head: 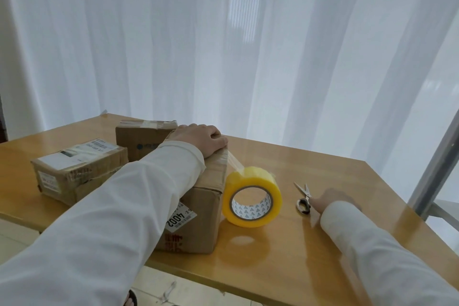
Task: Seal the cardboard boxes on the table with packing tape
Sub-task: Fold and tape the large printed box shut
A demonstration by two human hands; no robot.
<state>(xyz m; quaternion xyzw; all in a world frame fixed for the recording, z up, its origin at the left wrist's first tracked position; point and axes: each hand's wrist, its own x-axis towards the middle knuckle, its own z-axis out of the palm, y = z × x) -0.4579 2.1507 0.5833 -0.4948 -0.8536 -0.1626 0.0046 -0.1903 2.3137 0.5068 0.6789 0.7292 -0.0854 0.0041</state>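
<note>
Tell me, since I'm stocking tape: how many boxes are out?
3. One box under the left hand, one far left, one behind. None seem hidden.

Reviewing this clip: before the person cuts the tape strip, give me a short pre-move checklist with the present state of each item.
1. Strip anchored: left hand presses the clear tape end onto the top of the brown cardboard box with the 4002 label. Ok.
2. Strip joined to the yellow packing tape roll, which stands on edge on the wooden table beside the box. Ok.
3. Small metal scissors within reach: right hand is at the handles. Ok.
4. Scissors gripped: blurred. Cannot tell.
5. Strip taut enough for cutting. Cannot tell.
</note>
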